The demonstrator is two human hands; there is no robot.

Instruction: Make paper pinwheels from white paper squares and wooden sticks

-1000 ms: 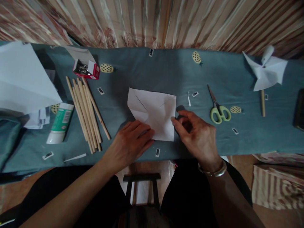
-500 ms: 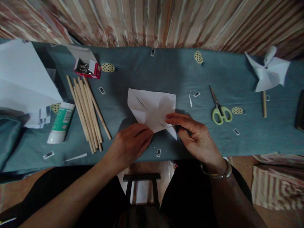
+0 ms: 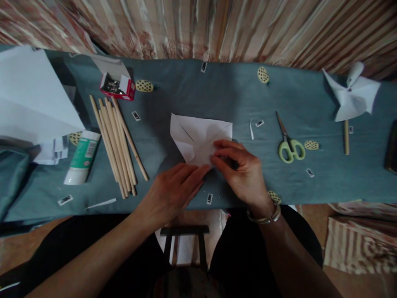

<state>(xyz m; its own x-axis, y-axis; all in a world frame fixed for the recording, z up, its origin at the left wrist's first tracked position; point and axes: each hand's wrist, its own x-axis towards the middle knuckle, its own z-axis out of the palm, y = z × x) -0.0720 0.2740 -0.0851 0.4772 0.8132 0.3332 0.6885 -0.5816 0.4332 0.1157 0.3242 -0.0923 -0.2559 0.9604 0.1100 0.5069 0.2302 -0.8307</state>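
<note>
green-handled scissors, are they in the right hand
No, the scissors lie on the cloth, apart from the right hand, whose fingers touch the paper.

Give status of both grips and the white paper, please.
Left grip on white paper, near side; right grip touching it, pinch unclear. Near edge hidden. Scissors apart, at right.

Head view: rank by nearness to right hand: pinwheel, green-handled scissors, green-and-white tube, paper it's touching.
From the right hand:
1. Touched paper: front-left, in contact
2. Scissors: right
3. Pinwheel: far right, toward the back
4. Tube: far left, past the wooden sticks
</note>
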